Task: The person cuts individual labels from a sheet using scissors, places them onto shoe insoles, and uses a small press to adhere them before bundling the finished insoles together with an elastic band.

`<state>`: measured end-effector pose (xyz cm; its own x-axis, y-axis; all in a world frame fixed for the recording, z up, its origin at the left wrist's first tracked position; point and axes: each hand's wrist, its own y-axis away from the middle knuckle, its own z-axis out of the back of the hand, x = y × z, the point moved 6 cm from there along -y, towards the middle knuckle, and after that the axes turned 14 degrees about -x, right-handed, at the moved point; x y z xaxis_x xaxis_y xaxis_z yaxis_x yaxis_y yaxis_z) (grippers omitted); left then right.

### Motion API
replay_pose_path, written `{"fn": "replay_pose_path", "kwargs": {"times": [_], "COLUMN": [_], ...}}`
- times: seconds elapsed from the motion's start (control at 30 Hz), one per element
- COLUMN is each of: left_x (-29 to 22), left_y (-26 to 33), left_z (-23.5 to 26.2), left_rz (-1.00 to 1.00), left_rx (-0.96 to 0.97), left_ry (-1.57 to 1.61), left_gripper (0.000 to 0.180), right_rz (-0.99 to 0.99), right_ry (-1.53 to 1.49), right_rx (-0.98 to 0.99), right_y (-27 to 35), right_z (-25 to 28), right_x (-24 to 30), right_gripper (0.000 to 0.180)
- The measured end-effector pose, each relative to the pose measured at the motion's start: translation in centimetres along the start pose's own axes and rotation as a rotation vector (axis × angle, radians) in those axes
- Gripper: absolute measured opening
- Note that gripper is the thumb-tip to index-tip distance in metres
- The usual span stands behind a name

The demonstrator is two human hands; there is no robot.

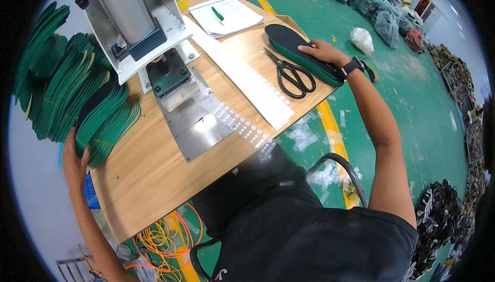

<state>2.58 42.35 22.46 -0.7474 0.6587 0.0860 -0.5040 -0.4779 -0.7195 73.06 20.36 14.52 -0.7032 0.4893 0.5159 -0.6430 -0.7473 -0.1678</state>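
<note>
At the table's left edge, my left hand (75, 160) grips the near end of a bundle of green insoles (105, 124), with its thumb and fingers on either side. More green insoles (44, 68) are piled behind that bundle. On the right, my right hand (327, 55) is closed over a short stack of insoles (289, 39), black on top with green edges. The stack lies near the table's far right corner, and its underside is hidden. Black-handled scissors (293, 75) lie just left of this stack, their blades pointing away from me.
A press machine (126, 19) stands over a metal plate (201, 130) on the wooden table (149, 194). A long white strip (242, 75) and a strip of printed stickers (242, 124) lie beside it. Farther back are a notepad (237, 19) and green pen (218, 13). Orange and yellow hoses (165, 240) coil below.
</note>
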Motion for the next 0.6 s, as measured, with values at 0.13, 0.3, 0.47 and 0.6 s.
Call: {"fn": "replay_pose_path", "kwargs": {"times": [0.13,0.3,0.47,0.6], "left_x": [-2.0,-13.2,-20.3,-14.9], "left_y": [1.1,1.8,3.8,8.9], "left_z": [5.7,12.8,12.7,9.6], "left_rz": [0.070,-0.295,-0.459,0.544], "left_rx": [-0.153,-0.231,-0.203,-0.597], "left_ry": [0.001,0.043,0.249,0.701], "left_gripper": [0.059,0.059,0.045,0.085], "right_rz": [0.565,0.879,0.790,0.340], "right_ry": [-0.022,-0.689,-1.175,-1.542], "right_rx": [-0.505,-0.084,0.734,0.988], "right_y": [6.4,17.6,25.8,28.2], "right_z": [2.6,2.2,-7.2,-11.3], "right_x": [9.6,24.8,35.9,37.5], "right_gripper": [0.054,0.044,0.068,0.075]}}
